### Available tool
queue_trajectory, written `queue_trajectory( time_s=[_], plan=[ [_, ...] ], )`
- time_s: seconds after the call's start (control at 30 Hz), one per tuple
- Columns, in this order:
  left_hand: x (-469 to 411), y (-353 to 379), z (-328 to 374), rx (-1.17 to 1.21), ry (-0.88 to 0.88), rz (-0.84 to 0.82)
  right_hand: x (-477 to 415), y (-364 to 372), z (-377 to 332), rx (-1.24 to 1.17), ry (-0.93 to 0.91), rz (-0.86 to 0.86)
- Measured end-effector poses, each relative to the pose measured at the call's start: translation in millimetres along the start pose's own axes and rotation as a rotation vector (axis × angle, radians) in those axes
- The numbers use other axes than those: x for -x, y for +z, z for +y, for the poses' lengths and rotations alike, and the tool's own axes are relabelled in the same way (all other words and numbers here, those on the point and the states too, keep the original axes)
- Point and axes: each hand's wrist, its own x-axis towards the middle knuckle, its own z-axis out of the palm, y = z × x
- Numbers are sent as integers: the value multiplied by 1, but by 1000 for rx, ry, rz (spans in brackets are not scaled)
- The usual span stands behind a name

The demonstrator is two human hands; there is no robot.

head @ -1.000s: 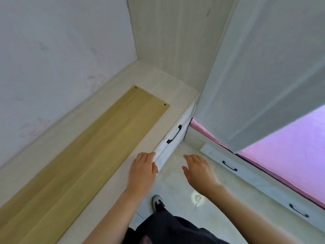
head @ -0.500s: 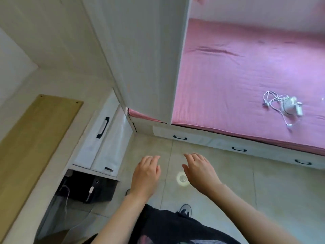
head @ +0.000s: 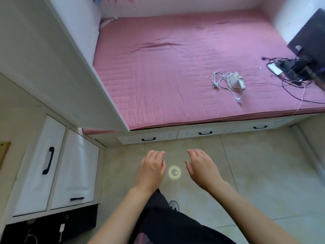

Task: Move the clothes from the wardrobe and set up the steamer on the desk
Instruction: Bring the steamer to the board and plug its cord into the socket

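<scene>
The steamer (head: 234,82) lies on the pink bed (head: 158,67) with its cord in a heap beside it. The left hand (head: 152,170) and right hand (head: 202,170) hang over the floor (head: 263,173), fingers loose, holding nothing.

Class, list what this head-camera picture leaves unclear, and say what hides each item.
Head view, white corded device on the bed: too small to tell whether it is the steamer.
Head view, black equipment: cut off by the right edge.
Head view, wardrobe interior: hidden behind the white door panel.
</scene>
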Motion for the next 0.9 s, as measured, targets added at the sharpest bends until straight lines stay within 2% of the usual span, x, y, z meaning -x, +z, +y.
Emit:
queue_trajectory(
  time_s=[0.33, 0.63, 0.9],
  plan=[
    [-144, 8, -4, -73, 172, -34, -98, -24, 58, -56, 198, 26],
    [-281, 10, -20, -82, 219, -119, -191, -47, 105, -92, 337, 21],
    [-365, 36, 1, -114, 278, -201, -250, -66, 168, -117, 416, 26]
  ],
)
